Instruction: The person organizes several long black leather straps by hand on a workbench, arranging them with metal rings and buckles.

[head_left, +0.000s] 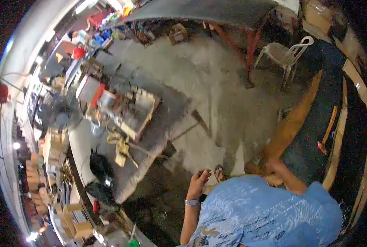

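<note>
My left hand [199, 182], with a watch [192, 202] on its wrist, hangs in front of my blue shirt, its fingers loosely bent and apart with nothing in them. My right hand [277, 166] is smeared by motion at the near end of a long brown wooden board [296, 117]. Whether its fingers grip the board or only pass over it is not clear. A hammer [328, 131] with an orange-brown handle lies on the dark surface to the right. A sandalled foot [219, 173] shows below, between the hands.
A white plastic chair [284, 55] stands ahead at right, near a large table [204, 12] on red legs. At left are a cluttered workbench [150, 144], a fan [62, 117], a yellow clamp-like tool [121, 148] and cardboard boxes [76, 220]. Concrete floor [183, 64] lies ahead.
</note>
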Available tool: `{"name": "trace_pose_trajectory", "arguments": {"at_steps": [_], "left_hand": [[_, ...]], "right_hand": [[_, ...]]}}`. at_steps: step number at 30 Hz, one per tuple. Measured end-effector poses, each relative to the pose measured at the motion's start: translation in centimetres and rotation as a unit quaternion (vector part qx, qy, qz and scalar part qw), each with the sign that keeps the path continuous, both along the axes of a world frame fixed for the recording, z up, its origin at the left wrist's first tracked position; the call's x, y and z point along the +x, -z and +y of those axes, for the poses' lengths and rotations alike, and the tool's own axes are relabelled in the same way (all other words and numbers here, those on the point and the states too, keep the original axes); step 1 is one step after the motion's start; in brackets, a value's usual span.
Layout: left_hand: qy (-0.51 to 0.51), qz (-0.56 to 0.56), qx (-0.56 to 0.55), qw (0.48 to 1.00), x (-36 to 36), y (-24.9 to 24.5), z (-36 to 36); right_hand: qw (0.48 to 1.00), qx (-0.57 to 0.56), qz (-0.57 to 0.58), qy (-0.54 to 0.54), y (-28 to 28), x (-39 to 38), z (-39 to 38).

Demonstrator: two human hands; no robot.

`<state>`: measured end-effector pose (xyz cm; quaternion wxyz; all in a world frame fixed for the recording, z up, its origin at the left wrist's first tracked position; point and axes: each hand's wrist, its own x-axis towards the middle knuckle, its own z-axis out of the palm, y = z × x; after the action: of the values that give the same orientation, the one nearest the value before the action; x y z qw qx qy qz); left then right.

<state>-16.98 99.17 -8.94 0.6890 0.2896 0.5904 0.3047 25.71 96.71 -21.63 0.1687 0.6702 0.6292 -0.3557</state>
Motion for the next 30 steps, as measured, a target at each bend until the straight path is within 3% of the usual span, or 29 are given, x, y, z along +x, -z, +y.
{"name": "trace_pose_trajectory", "arguments": {"at_steps": [5, 7, 10, 13, 14, 15, 16, 17, 19, 20, 23, 25, 26, 27, 30], "left_hand": [[0.136, 0.057, 0.122, 0.982, 0.4, -0.9, 17.0], [0.123, 0.017, 0.078, 0.989, 1.7, -2.0, 23.9], [0.175, 0.016, 0.083, 0.981, 5.6, -1.2, 31.8], [0.192, -0.008, 0.120, 0.974, 12.2, 0.3, 38.6], [0.175, -0.028, 0.112, 0.978, 14.1, 3.1, 40.8], [0.160, -0.045, 0.110, 0.980, 15.6, 4.4, 43.2], [0.183, 0.066, 0.106, 0.975, 17.2, 3.1, 45.4], [0.188, 0.030, 0.127, 0.973, 18.5, 5.4, 47.0], [0.202, -0.072, 0.119, 0.969, 19.8, 2.8, 51.1], [0.170, -0.044, 0.130, 0.976, 20.0, 1.7, 53.0], [0.067, 0.019, 0.132, 0.989, 18.5, 1.1, 57.9], [-0.022, 0.014, 0.104, 0.994, 16.8, 2.7, 61.2], [-0.095, -0.051, 0.037, 0.993, 16.1, 1.9, 63.3], [-0.115, -0.049, 0.040, 0.991, 15.0, 2.0, 65.6], [-0.133, -0.027, 0.041, 0.990, 11.5, 2.1, 72.8]], "right_hand": [[0.955, 0.138, 0.088, 0.248, 5.7, -0.5, 2.8], [0.917, 0.212, 0.132, 0.311, 9.0, 0.3, 5.0], [0.883, 0.145, 0.194, 0.402, 20.6, 5.8, 9.7], [0.863, 0.239, 0.285, 0.343, 26.1, 11.7, 18.7], [0.957, 0.218, 0.063, 0.180, 13.1, 9.9, 24.8], [0.954, 0.190, 0.084, 0.218, 10.4, 10.8, 29.6], [0.945, 0.170, 0.105, 0.257, 9.2, 12.0, 34.8], [0.934, 0.152, 0.126, 0.297, 8.0, 13.3, 40.5], [0.953, 0.171, 0.134, 0.212, 6.4, 16.3, 50.3], [0.959, 0.179, 0.142, 0.170, 5.8, 16.9, 55.3], [0.994, 0.081, 0.032, 0.072, -3.0, 12.8, 69.1], [0.987, 0.118, 0.096, -0.060, -1.1, 13.3, 76.4], [0.992, 0.099, 0.060, -0.059, 1.3, 12.2, 80.5], [0.995, 0.080, 0.023, -0.058, 1.8, 10.1, 84.4], [0.991, 0.051, 0.061, -0.107, 1.6, 4.6, 94.0]]}}
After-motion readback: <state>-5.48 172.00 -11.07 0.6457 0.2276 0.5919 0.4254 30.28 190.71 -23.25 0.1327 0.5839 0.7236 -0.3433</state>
